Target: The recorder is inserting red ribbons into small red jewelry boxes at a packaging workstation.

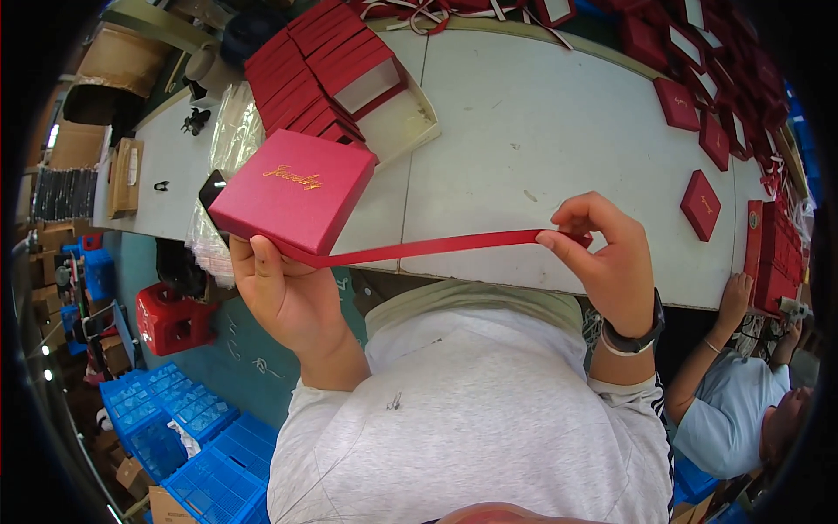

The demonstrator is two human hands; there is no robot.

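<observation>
A red jewelry box [292, 196] with gold lettering on its lid is held up by my left hand [284, 293], whose thumb and fingers grip its near edge from below. From that edge a red ribbon [436, 250] runs taut to the right. My right hand [602, 249] pinches the ribbon's far end between thumb and index finger, and a short tail sticks out past the grip. How the ribbon meets the underside of the box is hidden.
Behind the held box, stacked red boxes [305, 65] fill a pale tray [406, 131]. More red boxes [690, 44] are heaped at the far right, with a single box [700, 206] nearer. A co-worker [729, 410] sits at right. Blue crates [223, 463] and a red stool [170, 319] stand left.
</observation>
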